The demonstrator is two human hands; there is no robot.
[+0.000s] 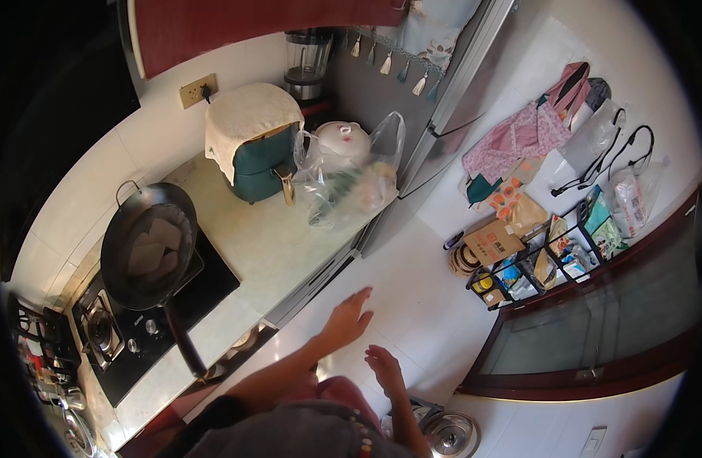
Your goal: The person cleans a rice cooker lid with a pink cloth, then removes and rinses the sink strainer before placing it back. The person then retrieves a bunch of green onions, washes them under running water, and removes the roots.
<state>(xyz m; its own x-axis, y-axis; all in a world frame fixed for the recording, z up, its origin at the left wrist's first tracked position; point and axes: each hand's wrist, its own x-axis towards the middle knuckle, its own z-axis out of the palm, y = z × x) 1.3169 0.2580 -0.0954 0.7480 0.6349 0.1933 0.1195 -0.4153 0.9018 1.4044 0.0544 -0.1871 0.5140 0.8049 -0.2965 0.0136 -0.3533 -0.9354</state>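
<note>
My left hand (346, 319) is over the floor just off the counter's front edge, holding nothing, its thumb apart from the fingers. Lower and to the right, my right hand (383, 366) hangs in the air before my body, empty, with fingers loosely bent. Neither hand touches anything. To the left, a dark wok (113, 269) sits on the black gas hob (205, 275), its long handle jutting over the counter's front edge. Several pale flat pieces of food (165, 235) lie inside it.
On the counter (242, 246) stand a cloth-covered green air fryer (259, 169), a plastic bag of produce (351, 189), a lidded white pot (343, 139) and a blender (308, 63). A black rack (534, 269), a glazed door (591, 338) and a metal lid (451, 438) are to the right.
</note>
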